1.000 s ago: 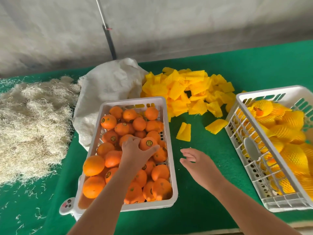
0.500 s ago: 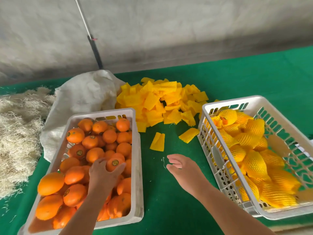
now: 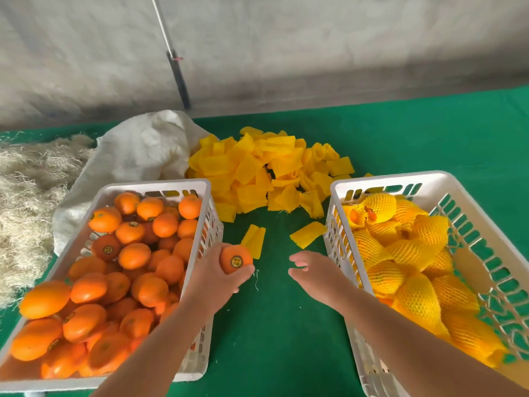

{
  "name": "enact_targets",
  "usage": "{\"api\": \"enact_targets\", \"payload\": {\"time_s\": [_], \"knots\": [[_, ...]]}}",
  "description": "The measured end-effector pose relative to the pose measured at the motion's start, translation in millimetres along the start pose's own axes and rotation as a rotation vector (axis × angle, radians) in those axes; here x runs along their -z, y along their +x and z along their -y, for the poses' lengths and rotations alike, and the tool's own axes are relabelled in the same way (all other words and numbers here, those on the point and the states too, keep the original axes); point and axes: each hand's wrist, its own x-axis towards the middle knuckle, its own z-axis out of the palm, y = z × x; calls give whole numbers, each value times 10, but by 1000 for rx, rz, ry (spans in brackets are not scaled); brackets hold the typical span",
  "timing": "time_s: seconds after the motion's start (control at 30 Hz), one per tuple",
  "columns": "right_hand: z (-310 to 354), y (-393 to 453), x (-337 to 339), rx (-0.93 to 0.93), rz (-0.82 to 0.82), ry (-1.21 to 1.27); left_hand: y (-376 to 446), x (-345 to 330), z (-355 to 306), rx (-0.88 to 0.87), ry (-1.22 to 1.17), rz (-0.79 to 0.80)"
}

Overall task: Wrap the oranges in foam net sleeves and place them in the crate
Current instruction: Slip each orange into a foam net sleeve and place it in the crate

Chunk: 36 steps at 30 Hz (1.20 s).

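Note:
My left hand (image 3: 213, 277) grips a stickered orange (image 3: 235, 258) just outside the right wall of the left white crate (image 3: 154, 187), which is full of bare oranges (image 3: 134, 255). My right hand (image 3: 313, 272) hovers over the green cloth with loosely curled fingers, holding nothing. Two loose yellow foam net sleeves lie just beyond the hands, one (image 3: 254, 242) near the orange and one (image 3: 307, 234) by the right crate. A big pile of sleeves (image 3: 269, 170) lies farther back. The right white crate (image 3: 386, 179) holds several sleeved oranges (image 3: 412, 299).
A green cloth (image 3: 274, 325) covers the table. A crumpled white sack (image 3: 140, 150) lies behind the left crate, and pale shredded straw (image 3: 28, 196) spreads at far left. A thin pole (image 3: 176, 64) leans on the grey wall behind.
My left hand has lifted a stickered orange out of the left crate and carried it right, over the crate's wall. My right hand stays over the cloth. The view shifted.

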Motion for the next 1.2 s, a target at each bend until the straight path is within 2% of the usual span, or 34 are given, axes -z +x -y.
{"api": "enact_targets", "payload": {"time_s": [0.2, 0.33, 0.47, 0.63, 0.73, 0.8, 0.87, 1.07, 1.13, 1.2], "knots": [[-94, 526, -37, 9, 89, -133, 485, -231, 52, -17, 100, 55], [-103, 914, -84, -13, 76, -285, 839, -292, 112, -46, 113, 46], [-78, 1248, -116, -94, 183, -600, 1031, -404, 211, -110, 188, 12], [-150, 1377, -166, -185, 344, -929, 1060, -504, 292, -280, 307, -13], [-185, 1387, -176, -173, 390, -1067, 1093, -482, 288, -306, 307, -9], [-160, 1376, -178, -132, 298, -1005, 1123, -426, 291, -303, 275, -31], [-93, 1343, -199, -68, 144, -823, 1135, -386, 294, -305, 250, -47], [59, 1236, -102, 298, -324, -415, 1056, -407, 267, -377, 274, 29], [29, 1215, -4, 351, -396, -320, 1013, -427, 249, -455, 232, 93], [16, 1210, 23, 371, -381, -352, 975, -455, 225, -532, 200, 161]]}}
